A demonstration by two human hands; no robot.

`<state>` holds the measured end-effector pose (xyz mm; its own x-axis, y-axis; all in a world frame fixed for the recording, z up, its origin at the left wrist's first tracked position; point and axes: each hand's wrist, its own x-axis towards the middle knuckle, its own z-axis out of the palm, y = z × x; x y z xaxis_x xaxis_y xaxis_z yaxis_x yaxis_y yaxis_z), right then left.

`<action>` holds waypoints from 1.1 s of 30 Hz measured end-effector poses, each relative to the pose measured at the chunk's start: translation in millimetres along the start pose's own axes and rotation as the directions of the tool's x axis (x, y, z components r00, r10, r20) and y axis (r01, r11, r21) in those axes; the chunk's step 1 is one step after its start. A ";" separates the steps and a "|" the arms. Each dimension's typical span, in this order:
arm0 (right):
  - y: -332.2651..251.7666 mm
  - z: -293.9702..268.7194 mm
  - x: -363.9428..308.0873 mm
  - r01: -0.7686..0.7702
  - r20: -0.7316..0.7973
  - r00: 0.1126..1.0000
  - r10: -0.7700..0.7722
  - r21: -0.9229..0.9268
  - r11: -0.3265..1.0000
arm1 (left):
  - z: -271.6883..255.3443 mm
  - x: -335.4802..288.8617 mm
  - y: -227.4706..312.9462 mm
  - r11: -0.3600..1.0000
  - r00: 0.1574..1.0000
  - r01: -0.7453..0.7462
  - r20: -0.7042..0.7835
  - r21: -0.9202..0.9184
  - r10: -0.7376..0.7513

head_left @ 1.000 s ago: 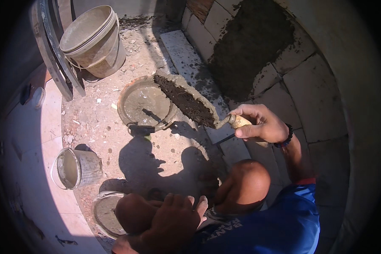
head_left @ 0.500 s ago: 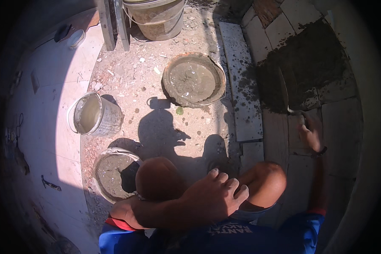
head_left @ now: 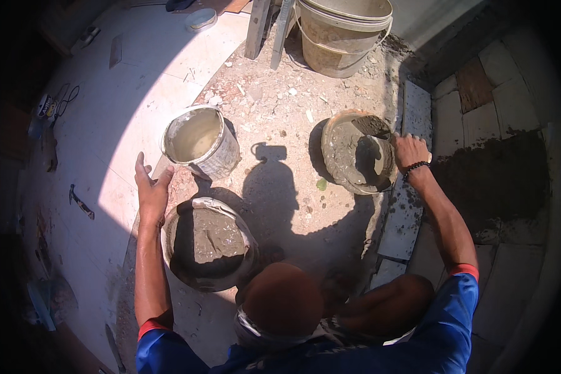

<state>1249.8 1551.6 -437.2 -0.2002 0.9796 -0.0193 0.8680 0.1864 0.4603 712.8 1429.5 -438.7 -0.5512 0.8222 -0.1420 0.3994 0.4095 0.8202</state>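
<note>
My right hand (head_left: 412,153) is closed round the handle of a trowel (head_left: 371,126), its blade in or just above the wet mortar of a round basin (head_left: 326,149). My left hand (head_left: 152,192) reaches forward with fingers apart and holds nothing. Close by it stands a small whitish bucket (head_left: 223,159) with cloudy liquid inside. Below that hand, a second mortar tub (head_left: 246,234) sits beside my knee, partly in shadow. Dark wet mortar (head_left: 492,181) is spread over the tiled surface on the right.
A large lidded pail (head_left: 343,47) stands at the back beside wooden posts (head_left: 257,28). On the pale floor at left lies a hammer (head_left: 81,202). A long mortar-spattered board (head_left: 411,168) runs along the right wall. Rubble covers the ground between the tubs.
My right hand has carried the trowel from the mortar-covered wall to the basin. My left arm has swung from across my knees out to the left. The view has shifted leftward.
</note>
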 end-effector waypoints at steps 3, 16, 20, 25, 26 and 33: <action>-27.4 30.4 -6.2 0.226 0.068 0.972 -0.224 -0.022 0.974 | 19.9 41.8 -21.0 0.964 0.969 0.235 0.113 -0.127 -0.221; 1.5 11.8 14.0 0.071 0.093 0.993 -0.072 0.015 0.997 | 39.9 152.4 -84.3 0.802 0.695 0.555 0.652 -0.220 -0.303; -35.3 28.3 -20.3 0.193 0.095 0.974 -0.207 0.141 0.971 | 50.6 163.5 -119.0 0.753 0.628 0.628 0.699 -0.196 -0.342; 4.0 -65.3 -29.6 0.115 0.193 0.965 -0.175 0.288 0.951 | 37.6 199.9 -148.5 0.617 0.598 0.754 0.626 -0.227 -0.501; 7.3 -76.0 -30.0 0.065 0.217 0.966 -0.139 0.318 0.946 | 35.5 203.8 -148.6 0.573 0.531 0.799 0.665 -0.184 -0.526; 4.6 -1.1 -26.3 0.008 0.385 0.913 -0.139 0.322 0.947 | 73.0 155.4 -123.1 0.554 0.622 0.762 0.620 -0.336 -0.479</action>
<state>1258.5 1526.6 -433.6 -0.1281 0.8971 -0.4228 0.9665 0.2086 0.1498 631.5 1535.8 -602.2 -0.0803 0.5602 -0.8245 -0.4450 0.7200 0.5325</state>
